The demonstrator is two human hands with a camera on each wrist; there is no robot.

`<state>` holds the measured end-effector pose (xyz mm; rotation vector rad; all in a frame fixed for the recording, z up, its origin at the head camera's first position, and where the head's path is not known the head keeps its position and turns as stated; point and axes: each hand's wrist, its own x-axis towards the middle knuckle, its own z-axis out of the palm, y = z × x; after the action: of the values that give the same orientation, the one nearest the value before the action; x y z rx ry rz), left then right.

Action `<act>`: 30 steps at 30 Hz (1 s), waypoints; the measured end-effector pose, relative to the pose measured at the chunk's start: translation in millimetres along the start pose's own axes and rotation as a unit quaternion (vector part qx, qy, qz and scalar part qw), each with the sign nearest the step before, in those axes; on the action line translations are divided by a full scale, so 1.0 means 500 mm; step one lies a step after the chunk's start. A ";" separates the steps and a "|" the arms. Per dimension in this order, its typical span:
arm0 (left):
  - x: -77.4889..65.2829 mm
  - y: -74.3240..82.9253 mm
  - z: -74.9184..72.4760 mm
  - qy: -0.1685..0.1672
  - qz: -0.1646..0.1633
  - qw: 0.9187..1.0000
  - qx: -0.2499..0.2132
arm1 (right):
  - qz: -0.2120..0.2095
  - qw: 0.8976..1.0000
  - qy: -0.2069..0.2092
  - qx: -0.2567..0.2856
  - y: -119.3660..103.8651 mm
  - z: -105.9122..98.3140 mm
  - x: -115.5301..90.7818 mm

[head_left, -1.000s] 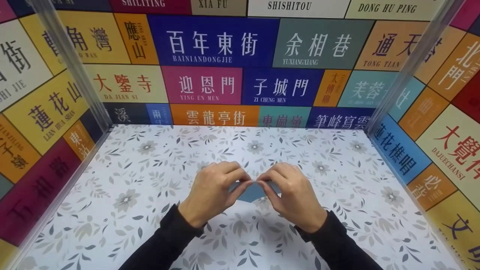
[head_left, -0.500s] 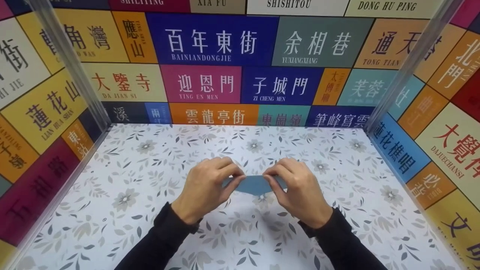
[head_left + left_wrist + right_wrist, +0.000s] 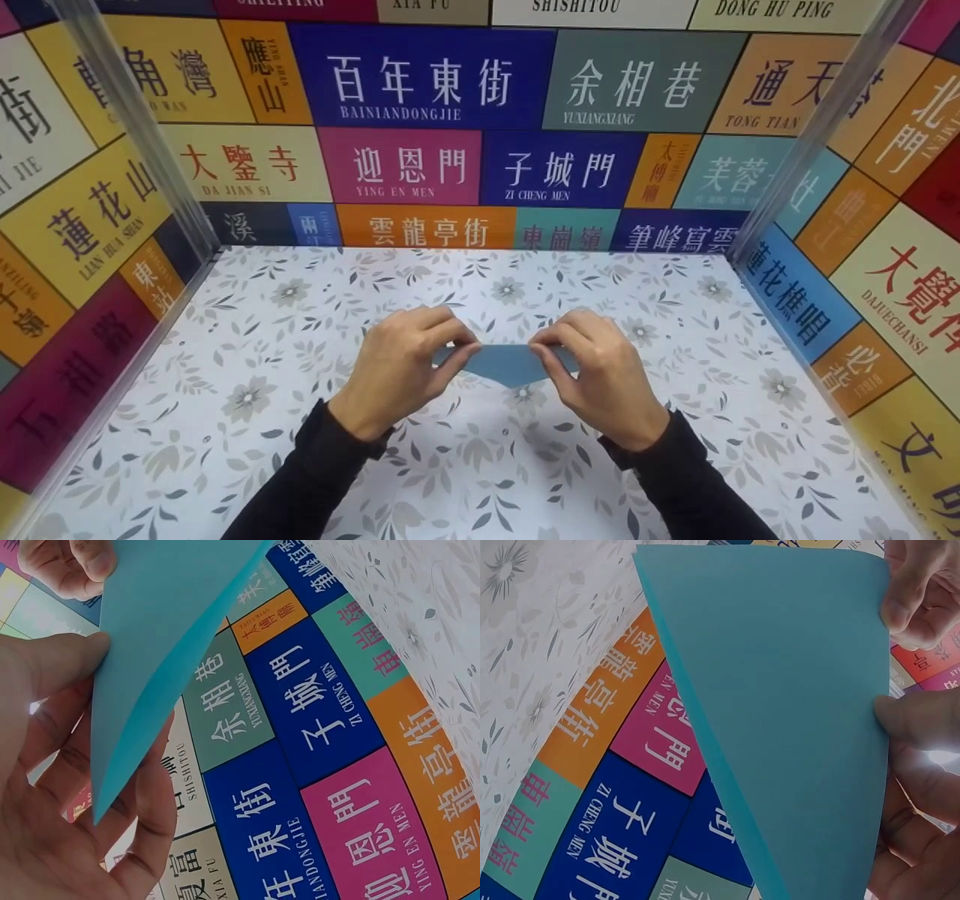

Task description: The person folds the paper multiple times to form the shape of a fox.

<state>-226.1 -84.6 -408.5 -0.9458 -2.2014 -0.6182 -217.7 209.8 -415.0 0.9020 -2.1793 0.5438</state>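
A blue sheet of paper [image 3: 506, 364], folded into a triangle, is held up between both hands with its point toward me. My left hand [image 3: 409, 367] pinches the folded top edge on its left part, thumb against fingers. Along the same edge, a little apart, my right hand [image 3: 604, 375] pinches with thumb and fingertips. In the left wrist view the two layers of the paper [image 3: 165, 622] part slightly at the lower edge. The right wrist view shows the broad face of the paper [image 3: 772, 690] with the layers nearly together. The outer corners are partly hidden behind the hands in the head view.
Below the hands lies a white tabletop with a grey leaf and flower pattern [image 3: 300, 450]. Colourful panels with Chinese lettering [image 3: 420, 75] stand at the back and on both sides. Clear strips run up the two back corners [image 3: 772, 180].
The hands have moved apart along the paper's top edge, from nearly touching fingertips to a clear gap. More of the blue paper shows between them, and both hands are slightly higher.
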 end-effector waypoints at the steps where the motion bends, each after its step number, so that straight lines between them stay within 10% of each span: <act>1: 0.000 -0.001 -0.001 0.000 0.000 1.000 0.002 | -0.001 1.000 0.002 -0.003 0.003 -0.001 0.000; 30: -0.003 -0.038 -0.036 0.021 -0.035 0.999 0.027 | 0.044 0.999 0.024 -0.001 0.046 -0.035 -0.001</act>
<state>-232.8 -108.8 -400.5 -0.8234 -2.2107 -0.6023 -226.2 236.1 -406.2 0.7869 -2.1844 0.6001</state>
